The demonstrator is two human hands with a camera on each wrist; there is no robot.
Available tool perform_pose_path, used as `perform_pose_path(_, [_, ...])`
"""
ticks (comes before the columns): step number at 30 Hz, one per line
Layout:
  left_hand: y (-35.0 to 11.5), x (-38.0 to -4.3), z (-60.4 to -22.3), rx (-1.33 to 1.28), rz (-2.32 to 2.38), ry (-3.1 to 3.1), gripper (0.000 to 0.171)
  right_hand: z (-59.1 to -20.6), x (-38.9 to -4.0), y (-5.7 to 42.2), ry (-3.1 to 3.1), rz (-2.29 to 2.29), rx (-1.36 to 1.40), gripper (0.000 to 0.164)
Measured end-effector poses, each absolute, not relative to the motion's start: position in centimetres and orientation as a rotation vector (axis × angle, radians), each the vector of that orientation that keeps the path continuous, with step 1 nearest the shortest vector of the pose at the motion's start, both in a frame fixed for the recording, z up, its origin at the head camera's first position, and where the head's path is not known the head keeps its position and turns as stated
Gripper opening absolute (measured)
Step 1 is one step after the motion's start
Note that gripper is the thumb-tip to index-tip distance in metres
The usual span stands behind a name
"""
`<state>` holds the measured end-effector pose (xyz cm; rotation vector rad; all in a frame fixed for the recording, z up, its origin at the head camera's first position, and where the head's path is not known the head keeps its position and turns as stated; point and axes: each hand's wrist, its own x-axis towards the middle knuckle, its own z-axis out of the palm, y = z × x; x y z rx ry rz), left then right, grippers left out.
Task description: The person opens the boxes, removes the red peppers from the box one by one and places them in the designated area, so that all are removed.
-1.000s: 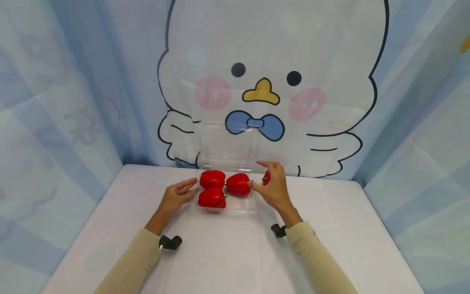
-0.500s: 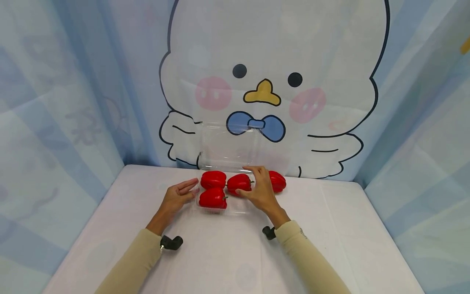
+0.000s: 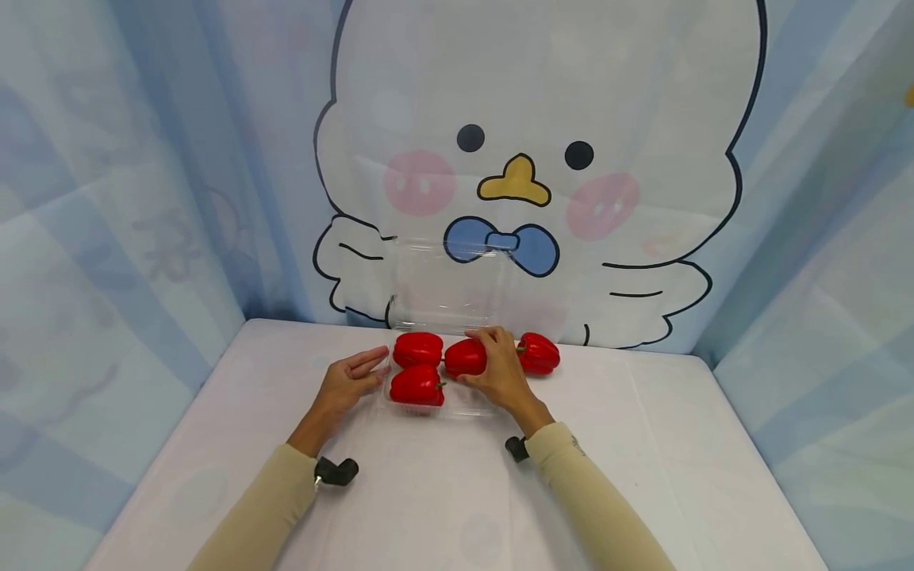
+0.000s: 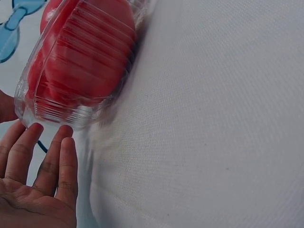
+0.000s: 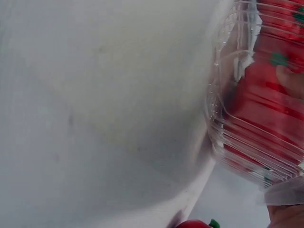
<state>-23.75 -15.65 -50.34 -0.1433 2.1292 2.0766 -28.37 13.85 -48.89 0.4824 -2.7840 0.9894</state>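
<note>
The left hand (image 3: 347, 382), its fingers (image 4: 67, 164) straight and slightly spread, rests against the left end of the clear container (image 3: 470, 411), seemingly to stop it sliding on the tabletop (image 3: 428, 492). The right hand (image 3: 503, 371) holds the right-hand pepper (image 3: 462, 358) inside, thumb in front, apparently controlling how it sits beside the two left peppers (image 3: 416, 387). The lid (image 3: 450, 277) stands raised behind, leaving room to reach in, while the outer pepper (image 3: 540, 354) lies just right of the container.
</note>
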Motion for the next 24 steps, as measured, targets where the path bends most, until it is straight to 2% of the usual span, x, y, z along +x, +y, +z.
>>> perform_pose_path(10, [-15.5,-24.1,-50.6,-0.132,2.077,2.135,0.057,-49.4,-28.6,14.0,-2.826,0.922,0.446,0.074])
perform_pose_path(18, [-15.5,-24.2,-50.7,-0.127,2.080,2.135,0.057,-48.8,-28.5,13.9,-2.788,0.956,0.437,0.069])
perform_pose_path(24, [-15.7,-24.4,-50.8,-0.119,2.085,2.136,0.056,-47.8,-28.2,13.8,-2.742,0.981,0.433,0.071])
